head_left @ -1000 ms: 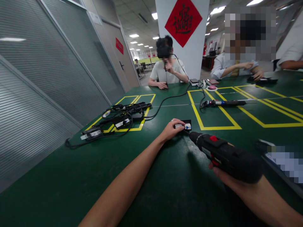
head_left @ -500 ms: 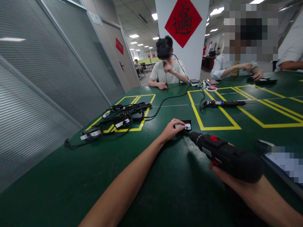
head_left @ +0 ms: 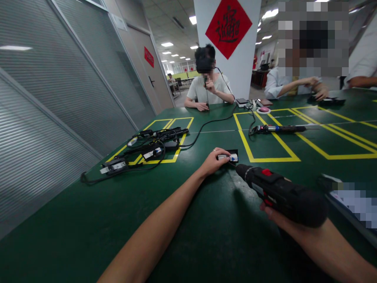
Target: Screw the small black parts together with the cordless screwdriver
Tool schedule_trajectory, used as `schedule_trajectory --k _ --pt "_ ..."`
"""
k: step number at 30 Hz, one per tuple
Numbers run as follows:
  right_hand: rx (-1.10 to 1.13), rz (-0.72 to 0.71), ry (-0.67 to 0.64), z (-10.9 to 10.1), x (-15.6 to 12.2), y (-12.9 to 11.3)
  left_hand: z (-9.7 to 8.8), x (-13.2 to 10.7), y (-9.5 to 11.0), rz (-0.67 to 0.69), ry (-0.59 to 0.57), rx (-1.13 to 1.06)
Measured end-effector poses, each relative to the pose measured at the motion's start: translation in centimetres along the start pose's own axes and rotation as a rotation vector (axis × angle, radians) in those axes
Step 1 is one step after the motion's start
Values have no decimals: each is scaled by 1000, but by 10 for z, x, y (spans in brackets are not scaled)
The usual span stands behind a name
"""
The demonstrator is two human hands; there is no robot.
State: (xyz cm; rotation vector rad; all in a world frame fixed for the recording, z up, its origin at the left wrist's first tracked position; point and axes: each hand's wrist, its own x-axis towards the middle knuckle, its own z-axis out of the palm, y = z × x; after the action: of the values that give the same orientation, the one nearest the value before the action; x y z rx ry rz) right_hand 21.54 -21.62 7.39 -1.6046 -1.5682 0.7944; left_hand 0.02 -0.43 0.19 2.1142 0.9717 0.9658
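My right hand [head_left: 277, 216] is wrapped round the grip of a black and red cordless drill [head_left: 279, 192], tilted with its chuck toward the middle of the table. Its thin bit reaches to the near side of a small black case [head_left: 234, 152] with a white and blue part inside; whether the tip touches is too small to tell. On that case, my left hand [head_left: 215, 160] closes its fingers and keeps it on the green table [head_left: 191, 236]. The fingers cover the left part of the case.
Several black devices with cables [head_left: 153, 145] lie in a taped area at left. A pen-shaped electric tool [head_left: 279, 129] lies at right, near a phone-like object [head_left: 353, 208]. Across the table, one person [head_left: 209, 86] holds a screwdriver; another [head_left: 291, 84] sits at right.
Almost nothing differs. Both my hands, the drill and the small black case keep their places; the view has shifted very slightly.
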Motion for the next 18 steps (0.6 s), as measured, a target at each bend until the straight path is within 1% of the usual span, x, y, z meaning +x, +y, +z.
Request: schedule_trajectory --k 6,13,18 --pt "14 27 -2 1 0 0 0 0 0 -21 -3 -10" --pt "19 14 3 2 0 0 0 -1 -1 -25 -3 -13" --pt "-47 48 11 3 0 4 -1 -1 0 -26 -4 -6"
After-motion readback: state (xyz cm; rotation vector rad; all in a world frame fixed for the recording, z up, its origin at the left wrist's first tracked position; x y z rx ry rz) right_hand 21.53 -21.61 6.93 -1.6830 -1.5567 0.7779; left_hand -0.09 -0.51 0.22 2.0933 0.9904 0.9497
